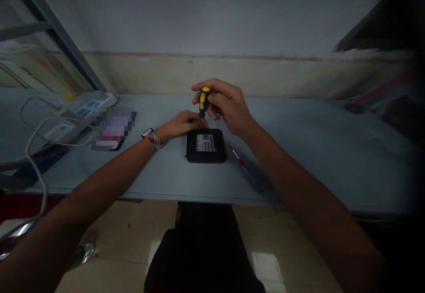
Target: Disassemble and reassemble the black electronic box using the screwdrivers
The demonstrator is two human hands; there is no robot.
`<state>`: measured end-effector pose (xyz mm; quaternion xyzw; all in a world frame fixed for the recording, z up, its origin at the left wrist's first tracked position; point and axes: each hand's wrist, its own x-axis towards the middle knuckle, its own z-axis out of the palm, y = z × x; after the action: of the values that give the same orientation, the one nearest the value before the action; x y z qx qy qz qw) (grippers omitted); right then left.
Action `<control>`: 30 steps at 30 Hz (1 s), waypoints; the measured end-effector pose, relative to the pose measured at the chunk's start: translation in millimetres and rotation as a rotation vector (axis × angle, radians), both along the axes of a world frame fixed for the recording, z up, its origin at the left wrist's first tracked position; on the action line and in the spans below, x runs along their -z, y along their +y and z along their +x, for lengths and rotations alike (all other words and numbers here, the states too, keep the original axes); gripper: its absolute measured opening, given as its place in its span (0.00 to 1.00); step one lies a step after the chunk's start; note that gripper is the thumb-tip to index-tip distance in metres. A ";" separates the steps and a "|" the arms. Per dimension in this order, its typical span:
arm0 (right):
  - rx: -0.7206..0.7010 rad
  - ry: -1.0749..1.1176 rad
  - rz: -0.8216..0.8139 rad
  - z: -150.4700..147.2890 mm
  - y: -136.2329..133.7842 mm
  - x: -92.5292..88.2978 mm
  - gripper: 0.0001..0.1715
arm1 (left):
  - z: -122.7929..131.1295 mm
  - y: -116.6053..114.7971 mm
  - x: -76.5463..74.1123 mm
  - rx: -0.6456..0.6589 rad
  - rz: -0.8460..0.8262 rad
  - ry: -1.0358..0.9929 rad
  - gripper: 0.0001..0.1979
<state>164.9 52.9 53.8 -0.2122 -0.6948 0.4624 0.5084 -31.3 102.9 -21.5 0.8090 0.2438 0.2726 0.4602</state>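
Note:
A flat black square box (215, 153) with a white printed label lies on the table in front of me. My right hand (227, 105) grips a stubby black-and-yellow screwdriver (203, 100) and holds it nearly upright. Its shaft points down at the box's far edge, left of the middle; whether the tip sits in a screw is too small to tell. My left hand (182, 124) curls round the far left corner of the box, its fingers close to the screwdriver shaft and partly hidden. To the right of the box lies a second screwdriver (241, 163), with a thin shaft and a red and dark blue handle.
On the left are a phone (114, 127), a white power strip (81, 113) and a looping white cable (31, 151). A metal frame post (71, 52) stands at the back left. Behind the table (318, 151) runs a wall (212, 23). The table's front edge is close to my legs.

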 end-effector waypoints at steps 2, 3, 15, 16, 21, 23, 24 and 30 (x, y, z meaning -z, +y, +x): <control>0.008 0.004 0.000 0.2 -0.1 -0.7 0.15 | 0.2 -0.8 -1.1 0.005 -0.008 -0.005 0.11; 0.014 0.005 -0.003 0.3 0.0 -1.1 0.15 | 0.4 -1.2 -1.5 0.004 -0.011 -0.004 0.11; 0.030 0.052 -0.014 0.9 0.8 -4.1 0.16 | -0.1 -1.8 -1.2 0.017 -0.014 -0.017 0.11; 0.028 0.057 -0.016 1.2 0.2 -4.8 0.15 | -0.1 -1.7 -0.9 0.016 -0.016 -0.016 0.11; 0.059 0.018 -0.036 3.0 -4.2 -9.6 0.15 | 0.4 -1.5 -0.1 0.003 -0.014 -0.015 0.11; 0.065 0.013 -0.035 4.1 -5.3 -11.0 0.16 | 0.6 -1.7 -0.9 0.007 -0.018 -0.013 0.11; 0.068 0.011 -0.038 4.8 -5.5 -11.4 0.17 | 0.6 -2.0 -1.7 0.007 -0.023 -0.015 0.11; 0.099 0.023 -0.052 10.0 -2.0 -11.8 0.18 | -0.7 -3.2 -10.2 -0.004 -0.071 -0.034 0.10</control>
<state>174.9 50.9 65.6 -0.2541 -0.6652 0.4571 0.5330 -32.0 99.7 -11.3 0.7869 0.2474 0.2783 0.4920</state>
